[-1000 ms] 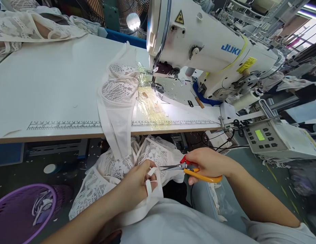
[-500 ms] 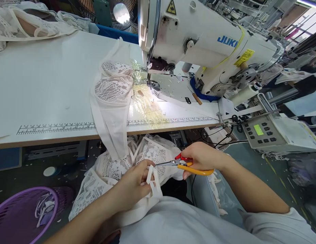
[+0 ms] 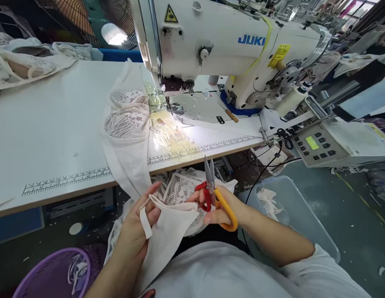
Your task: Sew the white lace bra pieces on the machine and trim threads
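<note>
My left hand [image 3: 137,225] grips a fold of the white lace garment [image 3: 167,207] in my lap, thumb over a short white strap end. My right hand [image 3: 215,207] holds thread snips [image 3: 212,188] with a red and an orange handle; the blades point up, away from the cloth. More of the same garment [image 3: 125,124] lies on the sewing table [image 3: 49,124] and hangs over its front edge down to my lap. The white JUKI sewing machine [image 3: 217,45] stands at the back of the table, to the right of the garment.
A purple basket [image 3: 46,277] with white scraps sits at lower left. A clear plastic bin [image 3: 291,215] stands right of my lap. The machine's control panel [image 3: 319,145] is at right. More lace pieces [image 3: 21,62] lie at the table's far left. A fan stands behind.
My right hand has drawn the snips off the strap and turned the blades from pointing left to upright. My left hand has regripped the cloth. The view has swung right.
</note>
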`<state>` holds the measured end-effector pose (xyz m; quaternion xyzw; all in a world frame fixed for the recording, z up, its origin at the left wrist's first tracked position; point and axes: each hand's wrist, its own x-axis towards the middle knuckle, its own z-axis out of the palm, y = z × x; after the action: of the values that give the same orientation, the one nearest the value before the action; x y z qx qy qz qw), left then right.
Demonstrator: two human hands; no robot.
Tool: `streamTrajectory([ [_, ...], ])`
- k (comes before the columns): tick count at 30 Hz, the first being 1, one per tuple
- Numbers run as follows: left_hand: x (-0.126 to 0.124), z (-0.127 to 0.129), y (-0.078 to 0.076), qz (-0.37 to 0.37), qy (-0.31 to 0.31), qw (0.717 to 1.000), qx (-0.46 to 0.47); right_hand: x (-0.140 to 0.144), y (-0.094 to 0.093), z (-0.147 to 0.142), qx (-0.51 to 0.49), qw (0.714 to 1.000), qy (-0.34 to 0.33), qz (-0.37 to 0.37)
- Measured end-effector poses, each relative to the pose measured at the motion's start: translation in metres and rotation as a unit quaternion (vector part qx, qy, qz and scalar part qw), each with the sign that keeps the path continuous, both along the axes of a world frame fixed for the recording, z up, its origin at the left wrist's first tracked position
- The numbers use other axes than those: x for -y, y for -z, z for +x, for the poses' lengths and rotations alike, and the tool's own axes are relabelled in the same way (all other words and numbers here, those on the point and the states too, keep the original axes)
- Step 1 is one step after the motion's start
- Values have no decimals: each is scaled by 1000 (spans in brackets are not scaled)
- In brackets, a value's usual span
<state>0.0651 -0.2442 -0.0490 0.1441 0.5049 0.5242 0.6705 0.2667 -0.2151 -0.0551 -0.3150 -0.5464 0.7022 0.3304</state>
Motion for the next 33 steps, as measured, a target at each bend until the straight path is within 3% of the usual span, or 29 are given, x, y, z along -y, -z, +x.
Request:
streamTrajectory([
  [4,8,2,-3,41,-11,994,-104,7,-1,-10,61,996,45,42],
  [8,16,5,-9,69,9,974,-214,14,3,-11,137,986,89,35],
  [18,20,2,0,136,45,952,-270,21,8,-13,128,986,87,59],
  [21,22,-1,0,147,59,954,-252,20,12,-13,103,989,78,65],
  [27,19,-9,-8,113,100,983,-109,20,19,-8,92,993,39,69],
  [33,13,-16,-10,92,145,977,-129,19,18,-7,65,994,41,77],
])
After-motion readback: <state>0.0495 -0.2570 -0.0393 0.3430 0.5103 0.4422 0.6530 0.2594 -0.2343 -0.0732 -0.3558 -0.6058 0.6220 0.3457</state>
